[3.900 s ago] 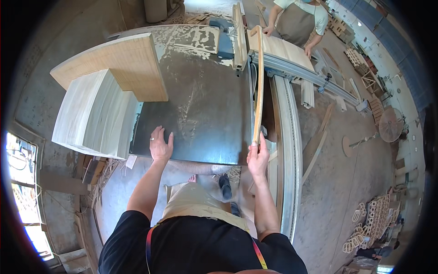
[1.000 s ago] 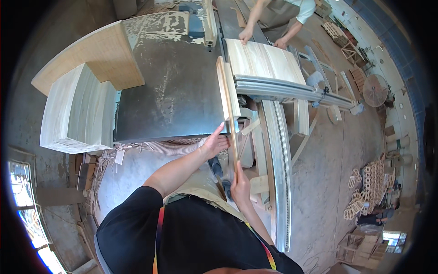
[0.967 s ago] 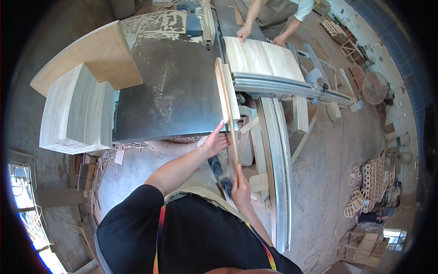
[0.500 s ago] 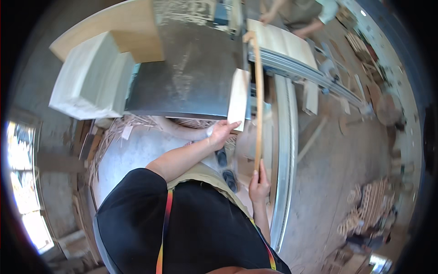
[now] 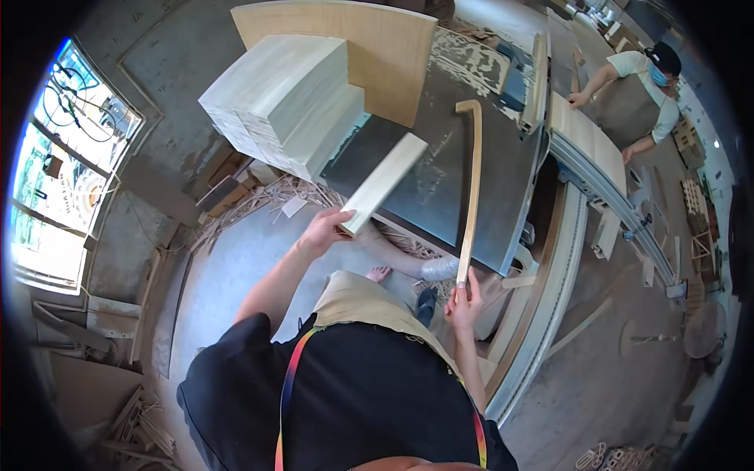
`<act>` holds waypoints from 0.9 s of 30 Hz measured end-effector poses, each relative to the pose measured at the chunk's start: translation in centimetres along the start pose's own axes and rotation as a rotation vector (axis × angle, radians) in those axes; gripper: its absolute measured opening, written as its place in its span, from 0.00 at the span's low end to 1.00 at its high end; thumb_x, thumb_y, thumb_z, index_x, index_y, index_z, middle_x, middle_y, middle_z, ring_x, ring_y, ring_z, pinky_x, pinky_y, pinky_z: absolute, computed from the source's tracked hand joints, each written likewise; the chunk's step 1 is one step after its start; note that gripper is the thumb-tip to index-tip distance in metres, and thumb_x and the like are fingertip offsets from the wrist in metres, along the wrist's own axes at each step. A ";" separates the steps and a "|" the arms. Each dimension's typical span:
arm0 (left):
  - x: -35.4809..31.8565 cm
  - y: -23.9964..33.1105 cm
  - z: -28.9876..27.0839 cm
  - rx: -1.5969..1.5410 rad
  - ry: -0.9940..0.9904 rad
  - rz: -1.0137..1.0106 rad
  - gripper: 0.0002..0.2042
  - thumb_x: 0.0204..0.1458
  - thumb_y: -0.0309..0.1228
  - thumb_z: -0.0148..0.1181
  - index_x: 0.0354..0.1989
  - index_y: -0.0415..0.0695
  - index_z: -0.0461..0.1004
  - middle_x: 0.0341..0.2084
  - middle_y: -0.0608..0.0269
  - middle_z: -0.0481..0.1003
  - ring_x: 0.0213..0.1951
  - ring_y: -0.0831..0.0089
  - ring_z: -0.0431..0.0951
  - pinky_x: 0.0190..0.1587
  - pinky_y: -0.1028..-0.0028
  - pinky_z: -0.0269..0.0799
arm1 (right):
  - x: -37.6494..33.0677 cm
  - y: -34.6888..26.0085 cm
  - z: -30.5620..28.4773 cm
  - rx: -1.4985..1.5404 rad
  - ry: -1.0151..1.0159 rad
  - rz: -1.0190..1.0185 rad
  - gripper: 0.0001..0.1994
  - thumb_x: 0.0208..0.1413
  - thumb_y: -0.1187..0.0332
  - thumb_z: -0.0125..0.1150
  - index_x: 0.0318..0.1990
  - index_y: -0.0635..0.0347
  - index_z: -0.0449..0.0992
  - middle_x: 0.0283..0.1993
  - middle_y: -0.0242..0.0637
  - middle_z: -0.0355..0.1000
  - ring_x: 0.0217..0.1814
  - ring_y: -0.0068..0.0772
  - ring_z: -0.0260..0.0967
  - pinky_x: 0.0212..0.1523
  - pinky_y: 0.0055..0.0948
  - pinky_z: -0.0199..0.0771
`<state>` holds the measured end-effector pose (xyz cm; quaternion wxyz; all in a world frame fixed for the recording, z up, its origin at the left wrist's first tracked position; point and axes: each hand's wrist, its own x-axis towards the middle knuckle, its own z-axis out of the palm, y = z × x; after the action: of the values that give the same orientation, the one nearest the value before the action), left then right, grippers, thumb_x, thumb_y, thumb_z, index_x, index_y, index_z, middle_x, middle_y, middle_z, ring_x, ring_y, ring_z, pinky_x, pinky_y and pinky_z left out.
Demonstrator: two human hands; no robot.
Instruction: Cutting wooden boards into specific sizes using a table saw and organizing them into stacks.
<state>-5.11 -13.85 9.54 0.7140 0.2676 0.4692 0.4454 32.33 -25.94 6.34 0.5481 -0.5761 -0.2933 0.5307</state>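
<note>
My left hand is closed round the near end of a pale wooden board, which slants up over the front edge of a dark metal machine table. My right hand grips the lower end of a long, thin wooden stick with a hooked far end. The stick reaches away from me above the table's right part. Left of the board, a tall stack of similar pale boards stands on the table, apart from my left hand.
Behind the stack rises a broad wooden panel. At the far right a masked co-worker has both hands by pale boards on a metal rail. A flexible hose and wood scraps lie below the table's front edge.
My view has swung left, bringing the stack nearer the middle. My left hand has carried the board leftward, away from the rail side, toward the stack. Both hands keep their holds.
</note>
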 end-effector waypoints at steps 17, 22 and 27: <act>6.9 3.2 -12.6 -0.307 0.312 0.017 0.29 0.61 0.32 0.66 0.66 0.32 0.65 0.51 0.43 0.77 0.48 0.55 0.81 0.50 0.61 0.80 | 1.4 1.5 3.8 -0.224 0.068 -0.017 0.24 0.72 0.72 0.50 0.75 0.51 0.65 0.30 0.30 0.69 0.17 0.16 0.54 0.13 0.19 0.58; 9.5 3.4 -12.0 -0.303 0.465 0.075 0.30 0.60 0.33 0.68 0.66 0.32 0.65 0.51 0.44 0.77 0.50 0.54 0.81 0.51 0.61 0.80 | 1.3 2.1 4.3 -0.241 0.049 0.023 0.25 0.72 0.72 0.50 0.75 0.52 0.65 0.30 0.30 0.69 0.17 0.16 0.54 0.14 0.18 0.57; 10.2 3.1 -10.2 -0.328 0.541 0.151 0.30 0.57 0.36 0.71 0.64 0.33 0.69 0.50 0.45 0.79 0.46 0.60 0.83 0.43 0.74 0.77 | 1.0 1.7 4.4 -0.299 0.120 -0.025 0.25 0.70 0.73 0.51 0.74 0.56 0.66 0.30 0.29 0.70 0.18 0.16 0.54 0.17 0.18 0.56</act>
<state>-13.96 -3.76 3.41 0.5622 0.0549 0.5426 0.6217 28.07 -23.98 5.16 0.4793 -0.6783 -0.3430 0.4388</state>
